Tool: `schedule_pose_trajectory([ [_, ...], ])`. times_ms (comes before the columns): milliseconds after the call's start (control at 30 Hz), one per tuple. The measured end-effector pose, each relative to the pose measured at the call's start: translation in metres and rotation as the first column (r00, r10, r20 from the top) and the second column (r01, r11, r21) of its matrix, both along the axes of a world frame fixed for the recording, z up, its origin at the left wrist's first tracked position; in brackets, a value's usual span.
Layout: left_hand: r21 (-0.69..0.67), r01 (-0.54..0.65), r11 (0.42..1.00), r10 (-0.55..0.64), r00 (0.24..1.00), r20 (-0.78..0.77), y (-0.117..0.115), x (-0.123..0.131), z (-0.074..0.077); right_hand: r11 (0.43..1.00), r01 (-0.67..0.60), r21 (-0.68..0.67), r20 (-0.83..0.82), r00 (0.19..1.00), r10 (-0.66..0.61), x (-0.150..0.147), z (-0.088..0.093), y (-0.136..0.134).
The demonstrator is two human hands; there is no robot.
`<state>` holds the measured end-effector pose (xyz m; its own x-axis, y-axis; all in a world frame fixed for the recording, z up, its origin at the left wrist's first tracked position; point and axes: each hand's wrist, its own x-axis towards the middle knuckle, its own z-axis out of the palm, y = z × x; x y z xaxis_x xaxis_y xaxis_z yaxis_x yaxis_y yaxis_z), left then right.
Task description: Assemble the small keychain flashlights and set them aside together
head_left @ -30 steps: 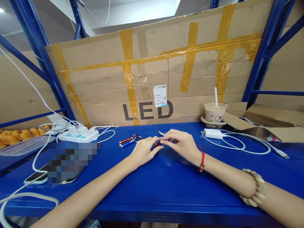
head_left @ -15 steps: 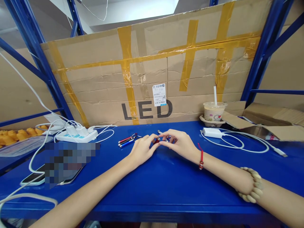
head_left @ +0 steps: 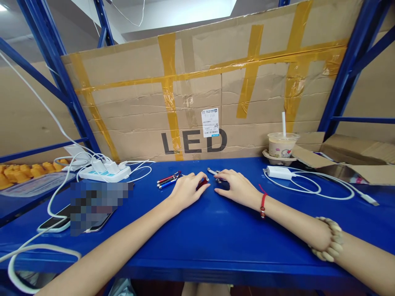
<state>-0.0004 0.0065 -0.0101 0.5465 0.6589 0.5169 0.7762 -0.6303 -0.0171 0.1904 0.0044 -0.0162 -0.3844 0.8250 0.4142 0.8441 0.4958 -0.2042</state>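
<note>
My left hand (head_left: 187,189) rests at the middle of the blue surface, with thumb and fingers closed on a small red metal tube (head_left: 202,183); most of it is hidden by the fingers. Just to the right, my right hand (head_left: 237,188) has its thumb and fingers apart, its fingertips low over a slim silver tube (head_left: 212,171) and other small shiny pieces partly hidden under the fingers. Left of my left hand lie a red pen-like metal tube (head_left: 166,179) and a blue one (head_left: 167,183), side by side with small metal fittings at their ends.
A white power strip (head_left: 103,174) with plugs and cables sits at back left, near a phone (head_left: 55,223) and a blurred-out patch. On the right are a lidded cup (head_left: 280,146) in a carton holder, a white adapter (head_left: 279,172) with cable, and an opened cardboard box (head_left: 354,152).
My hands have parted: the right fingertips have come away from the red tube and opened, moving slightly right and down. The left hand keeps the tube. The view has shifted a little.
</note>
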Motion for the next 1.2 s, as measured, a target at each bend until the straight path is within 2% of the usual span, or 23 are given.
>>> schedule_pose_trajectory([
  [267, 0.042, 0.028, 0.999, -0.027, 0.999, -0.030, 0.001, -0.002, -0.001, 0.996, 0.036, -0.081, 0.001, 0.999, -0.036, -0.001, 0.002, -0.003],
  [500, 0.067, 0.041, 0.997, -0.039, 0.999, -0.029, 0.002, -0.003, -0.003, 0.991, -0.019, -0.133, -0.096, 0.995, 0.006, -0.001, -0.001, -0.001],
  [733, 0.101, 0.066, 0.993, -0.063, 0.997, -0.037, 0.002, -0.003, -0.004, 0.987, -0.042, -0.156, -0.124, 0.992, 0.022, -0.001, -0.002, 0.001],
  [1033, 0.129, 0.077, 0.989, -0.072, 0.997, -0.043, 0.001, -0.004, -0.004, 0.984, -0.103, -0.146, -0.181, 0.981, 0.076, 0.000, -0.008, 0.006],
  [1100, 0.130, 0.080, 0.988, -0.075, 0.996, -0.042, 0.001, -0.004, -0.004, 0.986, -0.086, -0.143, -0.164, 0.985, 0.062, -0.001, -0.007, 0.004],
  [1200, 0.130, 0.079, 0.988, -0.074, 0.996, -0.044, 0.001, -0.003, -0.004, 0.993, 0.015, -0.121, -0.094, 0.995, -0.026, -0.003, -0.002, -0.002],
])
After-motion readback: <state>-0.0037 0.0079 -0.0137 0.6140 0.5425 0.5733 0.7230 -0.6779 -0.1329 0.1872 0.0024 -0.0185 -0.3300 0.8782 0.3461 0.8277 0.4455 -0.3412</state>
